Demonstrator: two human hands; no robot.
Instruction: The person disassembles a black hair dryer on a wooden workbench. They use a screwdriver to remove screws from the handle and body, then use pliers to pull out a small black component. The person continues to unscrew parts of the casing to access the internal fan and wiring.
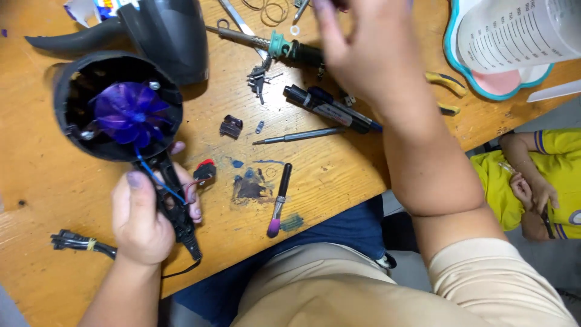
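Hair dryer (pixel 121 112): opened, its purple fan (pixel 128 112) bared, at the left of my wooden table (pixel 36 181).
Left hand (pixel 145 218): closed round the dryer's split handle, blue wire (pixel 160 181) running past my thumb.
Right hand (pixel 363 54): raised over the soldering iron (pixel 272 43) and markers (pixel 330 109), blurred; I cannot tell its grip.
Care, as I judge: hold the shell level, wires slack, red switch (pixel 204 171) clear of my fingers.
Nearby: screwdriver bit (pixel 299 135), small brush (pixel 279 200).

Markers (pixel 330 109), small brush (pixel 279 200), soldering iron (pixel 266 42), measuring jug (pixel 520 33), pliers (pixel 445 82) on a wooden table (pixel 36 194)
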